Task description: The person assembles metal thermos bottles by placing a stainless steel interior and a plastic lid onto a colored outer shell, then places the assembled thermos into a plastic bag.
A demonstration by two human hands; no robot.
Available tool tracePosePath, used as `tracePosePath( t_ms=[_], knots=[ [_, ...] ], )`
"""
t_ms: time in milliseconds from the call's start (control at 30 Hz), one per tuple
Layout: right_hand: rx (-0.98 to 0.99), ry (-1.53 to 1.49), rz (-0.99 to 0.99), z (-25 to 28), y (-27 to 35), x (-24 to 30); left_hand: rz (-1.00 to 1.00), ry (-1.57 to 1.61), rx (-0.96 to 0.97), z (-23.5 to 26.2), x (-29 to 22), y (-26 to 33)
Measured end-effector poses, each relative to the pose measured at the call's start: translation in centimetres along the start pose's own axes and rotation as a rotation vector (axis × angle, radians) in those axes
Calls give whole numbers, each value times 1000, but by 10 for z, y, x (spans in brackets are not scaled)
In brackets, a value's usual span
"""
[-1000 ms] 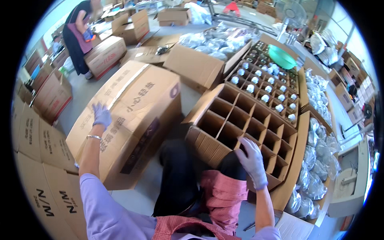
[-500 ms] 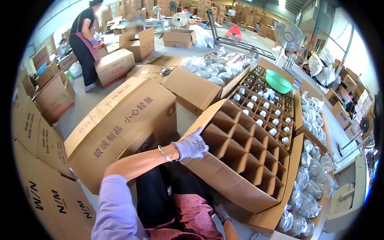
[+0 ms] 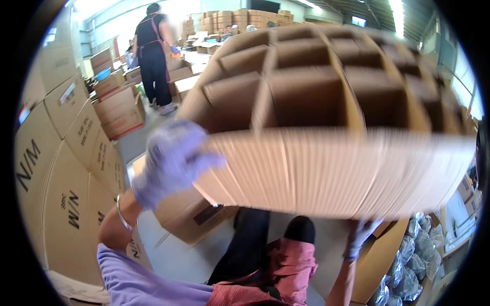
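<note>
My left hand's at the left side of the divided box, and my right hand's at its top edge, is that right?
Not quite: your right hand is at the lower edge of the divided box, as the head view shows.

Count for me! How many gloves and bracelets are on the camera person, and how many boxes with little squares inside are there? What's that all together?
Gloves: 2 (left hand, right hand)
Bracelet: 1
Divided box: 1
Total: 4
</note>
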State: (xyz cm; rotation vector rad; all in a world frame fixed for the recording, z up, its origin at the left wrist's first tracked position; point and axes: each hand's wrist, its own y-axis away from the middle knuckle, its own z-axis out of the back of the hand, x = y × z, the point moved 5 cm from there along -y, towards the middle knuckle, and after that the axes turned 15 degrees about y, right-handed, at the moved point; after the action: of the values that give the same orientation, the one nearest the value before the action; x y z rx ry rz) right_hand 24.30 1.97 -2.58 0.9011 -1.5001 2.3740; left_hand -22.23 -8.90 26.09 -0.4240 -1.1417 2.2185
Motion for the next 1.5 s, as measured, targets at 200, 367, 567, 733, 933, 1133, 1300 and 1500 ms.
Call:
tracePosePath(
  t_ms=[200,367,567,733,933,1133,1300,1500],
  knots=[
    [782,-1084,-514,-83,-54,136,197,-6,-214,114,97,-26],
    [1318,-1551,-133,-79,-3,308,526,-491,-50,227,227,-19],
    [1360,-1187,283,-90,23,397,226,231,424,29,128,-18],
    [1094,-848,453,-153,102,359,173,94,496,-40,71,26],
    [2087,-703,-225,-178,117,302,9,-128,517,-52,-17,63],
    [2120,-1634,-1128,-188,142,325,55,-373,622,-60,1,61],
    [1783,-1612,-756,-142,104,327,31,-509,446,-28,16,59],
    [1040,-1725,222,-27,-53,402,380,28,-62,15,50,66]
  ],
)
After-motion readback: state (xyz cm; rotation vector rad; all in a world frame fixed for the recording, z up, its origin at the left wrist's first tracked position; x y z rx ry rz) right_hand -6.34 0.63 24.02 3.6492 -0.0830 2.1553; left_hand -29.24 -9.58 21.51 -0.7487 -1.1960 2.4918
